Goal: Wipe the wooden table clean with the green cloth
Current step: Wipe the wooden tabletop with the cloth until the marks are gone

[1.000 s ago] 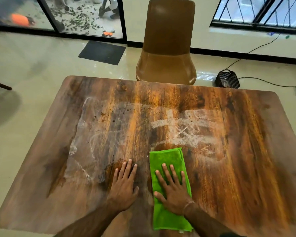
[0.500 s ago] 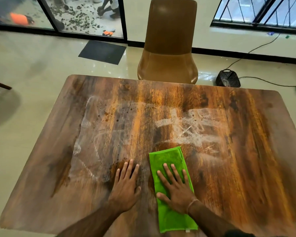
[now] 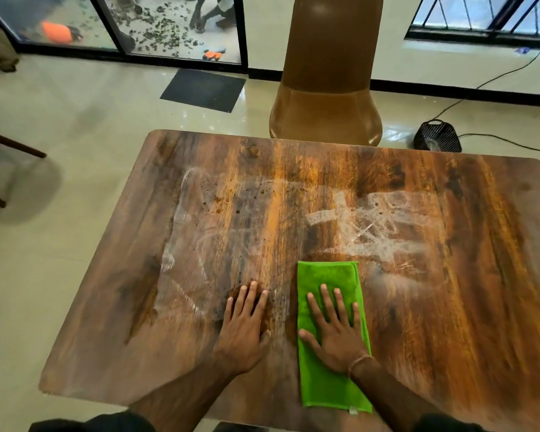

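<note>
Wooden bench point(image 3: 449, 307) is seen mostly unwiped. Over the last 1 second the green cloth point(image 3: 325, 275) has hardly been shifted from the near middle, just short of the white smears point(image 3: 371, 232), so most wiping is judged outstanding. The right hand point(image 3: 334, 332) is laid flat on the cloth, fingers spread, grip released. The left hand point(image 3: 243, 325) is pressed flat on bare wood beside it, grip likewise released.

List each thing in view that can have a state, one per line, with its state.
wooden table: streaked white, speckled brown.
green cloth: folded, flat on the table.
right hand: flat, fingers spread, pressing the cloth.
left hand: flat on bare wood.
chair: upright, beyond far edge.
</note>
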